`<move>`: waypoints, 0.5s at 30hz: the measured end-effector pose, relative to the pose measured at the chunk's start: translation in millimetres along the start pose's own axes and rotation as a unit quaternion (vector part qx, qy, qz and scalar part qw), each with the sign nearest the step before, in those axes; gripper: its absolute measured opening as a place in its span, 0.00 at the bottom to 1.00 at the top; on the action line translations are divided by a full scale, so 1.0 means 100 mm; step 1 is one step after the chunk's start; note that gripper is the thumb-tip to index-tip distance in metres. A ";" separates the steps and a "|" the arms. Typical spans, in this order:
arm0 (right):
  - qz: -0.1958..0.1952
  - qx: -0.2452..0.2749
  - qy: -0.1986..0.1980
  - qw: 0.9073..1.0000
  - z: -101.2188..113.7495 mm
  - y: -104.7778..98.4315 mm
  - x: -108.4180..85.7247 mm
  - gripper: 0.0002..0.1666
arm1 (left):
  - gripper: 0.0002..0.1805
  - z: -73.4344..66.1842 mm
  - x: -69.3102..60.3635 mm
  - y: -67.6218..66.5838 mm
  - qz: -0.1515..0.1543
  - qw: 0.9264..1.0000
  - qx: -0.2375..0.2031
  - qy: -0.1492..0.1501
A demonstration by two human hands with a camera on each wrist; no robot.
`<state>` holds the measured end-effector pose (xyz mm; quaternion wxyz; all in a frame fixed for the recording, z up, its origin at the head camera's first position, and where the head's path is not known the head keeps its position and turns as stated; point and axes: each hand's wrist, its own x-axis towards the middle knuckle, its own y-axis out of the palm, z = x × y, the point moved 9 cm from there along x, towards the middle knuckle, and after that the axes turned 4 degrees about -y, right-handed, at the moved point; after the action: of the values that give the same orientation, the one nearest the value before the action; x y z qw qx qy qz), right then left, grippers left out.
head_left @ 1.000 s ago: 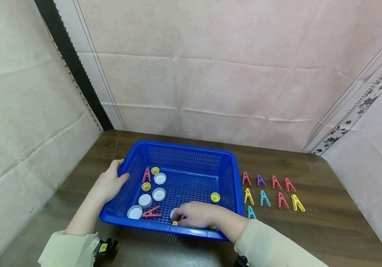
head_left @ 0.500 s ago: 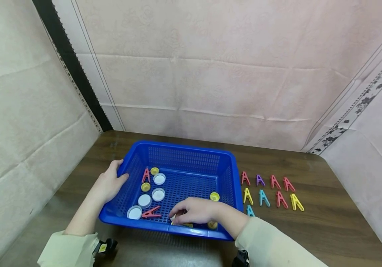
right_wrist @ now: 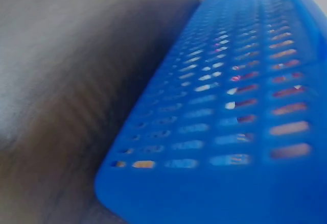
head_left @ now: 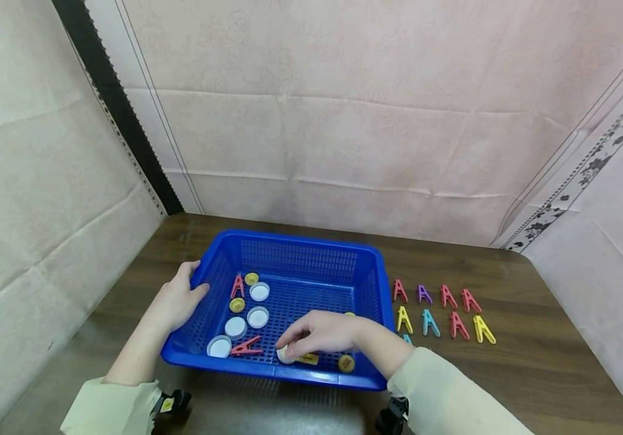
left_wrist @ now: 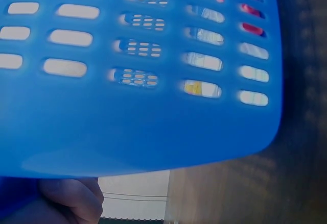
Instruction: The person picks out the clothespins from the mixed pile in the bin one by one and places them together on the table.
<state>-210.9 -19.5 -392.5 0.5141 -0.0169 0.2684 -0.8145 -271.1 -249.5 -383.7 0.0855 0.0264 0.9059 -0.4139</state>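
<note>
In the head view a blue plastic basket sits on the wooden table. My left hand grips its left rim, thumb inside. My right hand reaches in near the front wall, with thumb and index finger pinching a white bottle cap. Beside that cap lies a small yellow piece, partly under the hand. Several white caps and yellow caps lie in the basket. Two pink clothespins, one by the front and one farther back, lie at the left. Both wrist views show mostly basket walls.
To the right of the basket, several clothespins lie in rows on the table, among them a purple one, a blue one and a yellow one. Pale cloth hangs behind and at both sides.
My right hand has lifted slightly and shifted away from the front wall, uncovering the yellow piece and a yellow cap. The left hand stays on the rim.
</note>
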 end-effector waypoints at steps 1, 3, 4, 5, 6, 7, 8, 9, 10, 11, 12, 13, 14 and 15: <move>-0.012 0.004 0.000 1.000 0.01 -0.04 -0.01 0.21 | 0.35 0.00 0.00 0.00 0.000 1.000 -0.001 -0.001; -0.039 0.015 0.000 0.999 0.03 -0.11 -0.04 0.19 | 0.35 0.01 0.00 0.00 0.000 1.000 -0.001 -0.002; -0.052 0.017 0.002 0.999 0.03 -0.14 -0.06 0.17 | 0.35 0.00 0.00 0.00 0.000 1.000 -0.001 -0.002; -0.065 0.020 0.003 0.998 0.04 -0.18 -0.08 0.16 | 0.35 0.00 0.00 0.00 -0.001 1.000 -0.001 -0.002; -0.077 0.025 0.005 0.997 0.04 -0.21 -0.10 0.15 | 0.35 0.00 0.00 0.00 -0.001 1.000 0.000 -0.002; -0.088 0.030 0.006 0.996 0.04 -0.24 -0.13 0.14 | 0.35 0.00 0.00 0.00 -0.002 1.000 0.000 -0.001; -0.097 0.035 0.007 0.995 0.03 -0.26 -0.15 0.13 | 0.35 0.00 0.00 0.00 -0.002 1.000 0.001 0.000; -0.105 0.038 0.007 0.994 0.03 -0.28 -0.18 0.13 | 0.35 0.00 0.00 0.00 -0.003 1.000 0.002 0.000; -0.112 0.040 0.007 0.993 0.03 -0.31 -0.21 0.12 | 0.35 0.00 0.00 0.00 -0.003 1.000 0.002 0.000; -0.119 0.042 0.007 0.992 0.03 -0.33 -0.24 0.12 | 0.35 0.00 0.00 0.00 -0.002 1.000 0.002 0.000; -0.125 0.043 0.006 0.991 0.02 -0.35 -0.27 0.12 | 0.35 -0.01 0.00 0.00 -0.002 1.000 0.002 0.000; -0.132 0.044 0.004 0.990 0.02 -0.37 -0.30 0.12 | 0.35 -0.01 0.00 0.00 -0.001 1.000 0.002 0.000; -0.140 0.043 0.002 0.989 0.02 -0.40 -0.33 0.12 | 0.35 0.00 0.00 0.01 -0.001 1.000 0.001 0.000; -0.148 0.046 -0.001 0.988 0.02 -0.42 -0.36 0.13 | 0.35 0.00 0.00 0.00 -0.001 1.000 0.001 0.000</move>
<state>-228.2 24.3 -362.9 0.3885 -0.0339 0.2245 -0.8930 -271.2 -248.9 -383.9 0.0855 0.0259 0.9055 -0.4149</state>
